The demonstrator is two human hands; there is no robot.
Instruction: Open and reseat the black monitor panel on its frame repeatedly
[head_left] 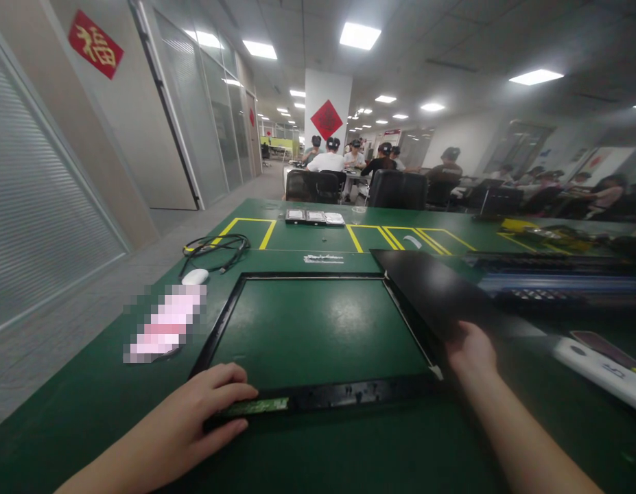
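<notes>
In the middle of the green table lies a black rectangular frame, like a monitor bezel [343, 396], with table surface showing through it. My left hand [212, 405] grips its near left corner, fingers on top and thumb at the near side. Beside those fingers a narrow green circuit board strip [266, 405] shows on the frame. My right hand [472, 353] holds the near edge of a flat, glossy black panel [431, 291], thumb on top and other fingers hidden. That panel is tilted and overlaps the frame's right side. Small pale pieces show at the frame's right corners.
To the left are a black cable [230, 255], a white mouse [195, 276] and a blurred-out pink item [166, 326]. Several hard drives [315, 217] sit at the back. A white device [600, 374] and blurred long blue-black parts [559, 285] occupy the right. People sit beyond.
</notes>
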